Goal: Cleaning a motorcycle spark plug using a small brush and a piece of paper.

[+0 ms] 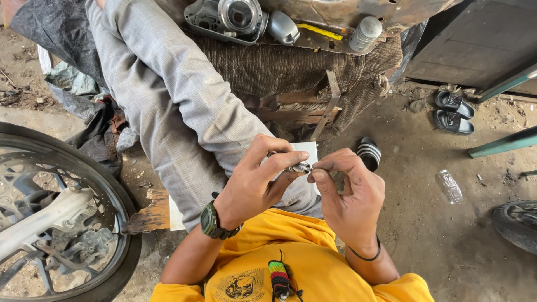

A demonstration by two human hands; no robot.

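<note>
My left hand (258, 182), with a dark green watch at the wrist, pinches a small silvery metal part (300, 167) between thumb and fingers. My right hand (348, 193), wearing a thin black wristband, meets it from the right, its thumb and forefinger tips closed on the same part's end. Both hands are raised above my lap, over my grey trouser leg (173, 100). A white card or small box (306, 150) shows just behind the fingers. My yellow shirt (302, 263) fills the bottom of the view.
A motorcycle front wheel with brake disc (53, 218) stands at left. A worn seat carries a metal housing (232, 19) and a grey canister (365, 33). Black sandals (453, 111), a crushed plastic bottle (449, 186) and another tyre (517, 223) lie on the dirt floor at right.
</note>
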